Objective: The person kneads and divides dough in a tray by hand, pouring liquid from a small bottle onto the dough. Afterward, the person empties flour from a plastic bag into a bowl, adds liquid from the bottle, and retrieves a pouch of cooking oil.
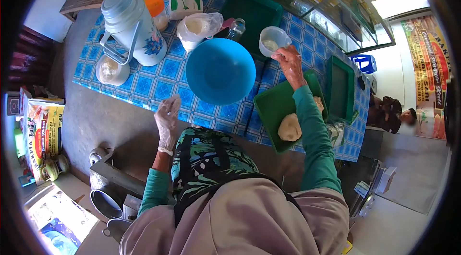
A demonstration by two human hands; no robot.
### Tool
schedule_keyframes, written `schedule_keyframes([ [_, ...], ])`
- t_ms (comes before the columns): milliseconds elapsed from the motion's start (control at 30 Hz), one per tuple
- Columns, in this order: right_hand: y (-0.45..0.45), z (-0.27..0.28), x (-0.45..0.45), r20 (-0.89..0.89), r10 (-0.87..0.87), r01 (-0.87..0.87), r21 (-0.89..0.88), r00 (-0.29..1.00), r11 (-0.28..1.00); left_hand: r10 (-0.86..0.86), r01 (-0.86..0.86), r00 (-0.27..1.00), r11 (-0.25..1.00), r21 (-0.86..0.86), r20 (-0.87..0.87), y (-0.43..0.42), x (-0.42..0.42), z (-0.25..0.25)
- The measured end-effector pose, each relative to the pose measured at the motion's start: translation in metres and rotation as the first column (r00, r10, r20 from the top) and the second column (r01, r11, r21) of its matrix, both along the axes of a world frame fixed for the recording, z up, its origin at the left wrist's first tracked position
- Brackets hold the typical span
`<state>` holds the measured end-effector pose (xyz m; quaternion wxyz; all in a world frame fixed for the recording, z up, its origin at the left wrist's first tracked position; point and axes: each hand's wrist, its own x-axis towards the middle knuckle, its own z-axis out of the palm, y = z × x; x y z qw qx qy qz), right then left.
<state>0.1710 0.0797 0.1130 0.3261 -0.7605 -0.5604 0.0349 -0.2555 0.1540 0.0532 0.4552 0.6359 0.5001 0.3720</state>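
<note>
My right hand [290, 64] reaches across the table, its fingers closed at the near rim of a clear plastic cup [272, 39] with some pale content at the bottom. My left hand [168, 115], in a thin clear plastic glove, hovers in front of the table edge with loosely extended fingers and nothing in it. Between the hands stands a blue plastic bowl [221, 70]; no content shows inside. Under my right forearm lies a green tray [273, 99] with a smooth lump of dough [290, 128]. Another dough piece [318, 104] is partly hidden by my sleeve.
A large flowered thermos [137, 29] and a tub of white powder [112, 70] stand left. Behind the bowl are an open flour bag [194, 29], a white packet [186, 3], an orange-lidded jar [156, 12] and a small bottle [236, 29]. A glass cabinet [326, 0] borders the back.
</note>
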Motion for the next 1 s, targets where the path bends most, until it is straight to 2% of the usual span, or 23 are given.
schedule_keyframes([
  [67, -0.013, 0.014, -0.009, -0.107, -0.131, 0.129, -0.019, 0.986, 0.991, -0.084, 0.084, 0.996, 0.996, 0.016, 0.035, -0.011, 0.023, 0.024],
  [133, -0.028, 0.026, -0.019, -0.159, -0.088, 0.097, 0.050, 0.983, 0.994, -0.117, 0.117, 0.992, 0.993, 0.005, 0.038, -0.022, 0.042, 0.034],
  [200, -0.043, 0.036, -0.031, -0.219, 0.036, -0.042, -0.021, 0.975, 0.999, -0.202, 0.197, 0.978, 0.977, 0.084, 0.051, -0.035, 0.060, 0.039],
  [233, -0.051, 0.039, -0.038, -0.227, 0.038, -0.043, -0.019, 0.973, 0.999, -0.218, 0.210, 0.972, 0.974, 0.089, 0.094, -0.041, 0.070, 0.036],
  [267, -0.059, 0.043, -0.044, -0.114, 0.062, -0.064, -0.013, 0.992, 0.998, -0.231, 0.220, 0.963, 0.971, 0.094, 0.139, -0.048, 0.080, 0.033],
  [300, -0.066, 0.048, -0.049, 0.005, 0.088, -0.088, -0.009, 0.996, 0.996, -0.271, 0.266, 0.962, 0.954, 0.139, 0.020, -0.053, 0.086, 0.041],
  [333, -0.072, 0.051, -0.056, 0.003, 0.094, -0.094, -0.007, 0.996, 0.996, -0.311, 0.302, 0.950, 0.926, 0.226, 0.004, -0.057, 0.093, 0.024],
  [400, -0.082, 0.054, -0.073, -0.248, 0.137, -0.176, -0.142, 0.959, 0.974, -0.323, 0.380, 0.916, 0.887, 0.262, -0.237, -0.069, 0.101, 0.050],
  [467, -0.091, 0.044, -0.073, -0.224, 0.140, -0.165, -0.099, 0.965, 0.981, -0.326, 0.380, 0.921, 0.873, 0.305, -0.214, -0.080, 0.101, 0.049],
  [533, -0.096, 0.048, -0.077, -0.207, 0.076, -0.102, -0.115, 0.975, 0.988, -0.317, 0.364, 0.930, 0.862, 0.354, -0.184, -0.086, 0.098, 0.046],
  [600, -0.097, 0.044, -0.069, -0.233, 0.114, -0.132, -0.063, 0.966, 0.989, -0.236, 0.320, 0.940, 0.856, 0.405, -0.245, -0.087, 0.082, 0.041],
  [633, -0.098, 0.040, -0.064, -0.261, 0.135, -0.144, -0.016, 0.956, 0.989, -0.186, 0.278, 0.944, 0.892, 0.357, -0.271, -0.087, 0.074, 0.038],
  [667, -0.096, 0.042, -0.061, -0.225, 0.066, -0.075, -0.035, 0.972, 0.997, -0.174, 0.272, 0.943, 0.895, 0.353, -0.284, -0.087, 0.064, 0.035],
  [733, -0.086, 0.050, -0.059, -0.040, 0.014, -0.018, -0.082, 0.999, 0.996, -0.053, 0.105, 0.972, 0.969, 0.224, -0.227, -0.082, 0.047, 0.030],
  [833, -0.059, 0.046, -0.044, 0.025, 0.008, -0.004, -0.133, 1.000, 0.991, 0.019, 0.010, 0.979, 0.990, 0.142, -0.204, -0.072, 0.025, 0.026],
  [867, -0.045, 0.040, -0.036, 0.031, 0.007, -0.003, -0.135, 1.000, 0.991, 0.035, -0.013, 0.980, 0.993, 0.114, -0.194, -0.068, 0.018, 0.020],
  [933, -0.013, 0.016, -0.016, 0.097, -0.134, 0.146, -0.119, 0.986, 0.982, 0.037, -0.022, 0.984, 0.996, 0.087, -0.172, -0.057, 0.008, 0.007],
  [1000, 0.022, -0.020, 0.009, 0.056, -0.175, 0.180, -0.092, 0.983, 0.979, 0.053, -0.046, 0.983, 0.998, 0.045, -0.177, -0.044, -0.003, -0.003],
])
